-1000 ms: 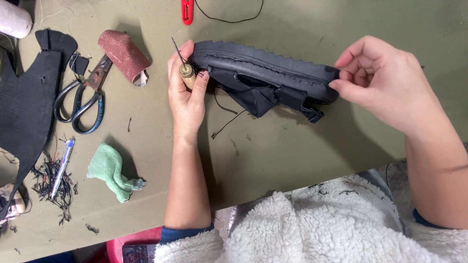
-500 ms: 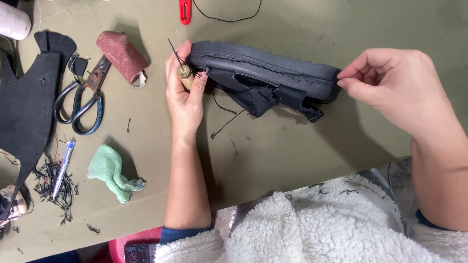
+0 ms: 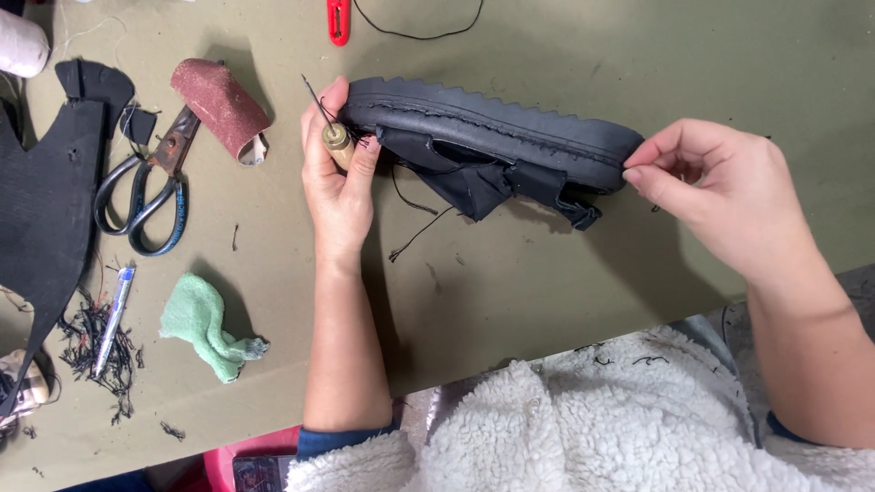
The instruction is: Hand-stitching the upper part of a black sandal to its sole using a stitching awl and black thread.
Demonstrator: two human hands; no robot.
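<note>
Item: black rubber-soled sandal with dark fabric straps (image 3: 492, 146), lying on its side on the olive-green counter (image 3: 565, 301), tread edge facing away from the person, straps toward them.

Left hand (image 3: 335, 182): at the sandal's left end, grip clamped on a wooden-handled stitching awl (image 3: 334, 138) whose needle points up and left; black thread (image 3: 415, 214) trails from the straps onto the counter.

Right hand (image 3: 720, 196): at the sandal's right end, thumb and forefinger pinched together at the sole's tip.

Surroundings, left of the left hand and well apart from the sandal: reddish-brown sandpaper roll (image 3: 221, 107), dark-handled scissors (image 3: 146, 196), black cut leather piece (image 3: 46, 200), crumpled green cloth (image 3: 205, 326), slim pen (image 3: 115, 307) on thread scraps. A red plastic tool (image 3: 338, 20) lies beyond the sandal.
</note>
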